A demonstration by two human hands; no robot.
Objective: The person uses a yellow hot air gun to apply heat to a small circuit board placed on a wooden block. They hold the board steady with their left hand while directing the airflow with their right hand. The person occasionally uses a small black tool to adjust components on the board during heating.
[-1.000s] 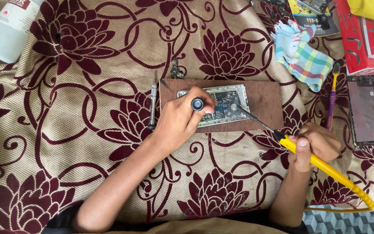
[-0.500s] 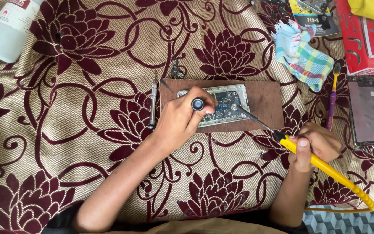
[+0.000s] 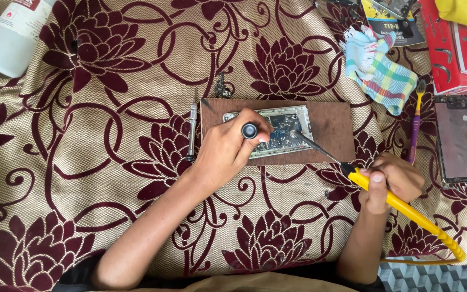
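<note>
An opened phone body with its circuit board (image 3: 285, 127) lies on a brown wooden board (image 3: 331, 130). My left hand (image 3: 228, 148) rests on the phone's left part and grips a small tool whose round black end cap (image 3: 249, 130) faces the camera. My right hand (image 3: 390, 181) grips a yellow-handled soldering iron (image 3: 401, 203); its thin metal tip reaches up-left and touches the circuit board near its middle right.
A silver screwdriver (image 3: 192, 130) lies left of the board. A checked cloth (image 3: 382, 70), a purple toothbrush (image 3: 414, 121), a phone frame (image 3: 457, 138), red boxes (image 3: 460, 48) sit at right. A white bottle (image 3: 12, 35) lies top left. Patterned maroon fabric covers the surface.
Almost nothing differs: both hands keep their grips, and the iron's tip stays on the circuit board.
</note>
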